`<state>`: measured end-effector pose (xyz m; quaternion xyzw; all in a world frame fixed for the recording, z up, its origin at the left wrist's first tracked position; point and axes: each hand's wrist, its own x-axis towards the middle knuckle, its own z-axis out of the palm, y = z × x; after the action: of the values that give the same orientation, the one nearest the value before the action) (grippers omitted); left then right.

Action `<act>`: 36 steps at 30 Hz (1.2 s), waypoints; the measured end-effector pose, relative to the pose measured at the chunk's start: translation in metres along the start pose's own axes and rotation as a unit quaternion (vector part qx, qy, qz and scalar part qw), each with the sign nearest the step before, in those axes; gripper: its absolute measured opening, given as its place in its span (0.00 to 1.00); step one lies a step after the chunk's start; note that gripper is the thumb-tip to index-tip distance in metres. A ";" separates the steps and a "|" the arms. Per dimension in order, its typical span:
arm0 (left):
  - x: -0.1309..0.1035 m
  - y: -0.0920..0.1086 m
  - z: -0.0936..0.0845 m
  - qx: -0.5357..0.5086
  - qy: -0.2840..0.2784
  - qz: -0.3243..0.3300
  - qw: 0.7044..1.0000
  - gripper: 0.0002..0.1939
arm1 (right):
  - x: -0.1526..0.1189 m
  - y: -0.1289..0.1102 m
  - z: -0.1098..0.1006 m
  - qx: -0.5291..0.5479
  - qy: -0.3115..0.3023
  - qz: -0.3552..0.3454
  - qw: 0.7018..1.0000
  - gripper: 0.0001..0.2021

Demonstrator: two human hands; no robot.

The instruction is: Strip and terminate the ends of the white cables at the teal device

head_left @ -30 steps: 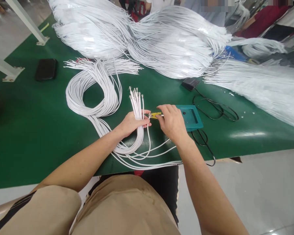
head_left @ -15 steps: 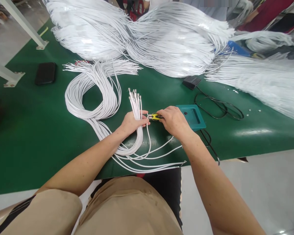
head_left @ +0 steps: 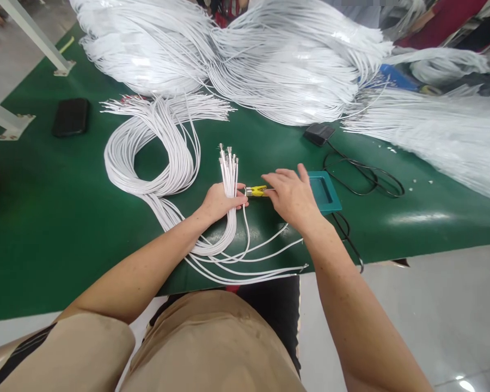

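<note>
My left hand [head_left: 220, 203] is closed around a bunch of white cables [head_left: 230, 182], whose metal-tipped ends stick up above the thumb. A single cable end stands apart at the left fingertips, touching the tip of a small yellow tool [head_left: 256, 191]. My right hand [head_left: 293, 198] is on the tool's other end, with several fingers stretched out; its palm side is hidden. From the held bunch the cables curve down and left toward a large white coil [head_left: 155, 158]. Several loose cable ends [head_left: 269, 272] reach right near the table's front edge.
Large piles of white cable [head_left: 286, 60] cover the back of the green table [head_left: 65, 234]. A teal tray [head_left: 324, 191], a black device [head_left: 319, 134] with its cord, and a black box [head_left: 71, 117] lie around. A person's red sleeve [head_left: 447, 22] shows at the back right.
The fingers of my right hand have loosened and spread from their closed grip on the yellow tool. The view has shifted slightly.
</note>
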<state>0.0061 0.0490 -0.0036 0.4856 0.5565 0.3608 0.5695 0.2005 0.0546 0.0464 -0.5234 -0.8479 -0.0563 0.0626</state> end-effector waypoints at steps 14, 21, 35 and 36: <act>-0.015 0.005 -0.009 -0.153 -0.027 0.021 0.988 0.27 | -0.024 -0.022 -0.003 0.083 0.146 0.101 0.981 0.18; -0.024 0.009 -0.006 -0.188 -0.078 0.073 0.976 0.28 | -0.060 -0.089 -0.009 0.053 0.024 -0.139 0.989 0.13; -0.038 0.020 -0.009 -0.064 -0.090 0.056 0.992 0.21 | -0.037 -0.066 -0.057 0.242 -0.038 0.166 0.955 0.12; -0.039 0.022 -0.008 -0.051 -0.090 0.060 0.993 0.20 | -0.025 -0.061 -0.058 0.273 0.013 0.191 0.943 0.11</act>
<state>-0.0037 0.0188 0.0292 0.5190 0.4539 0.3767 0.6187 0.1602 -0.0041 0.0979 -0.6377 -0.7137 0.1841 0.2235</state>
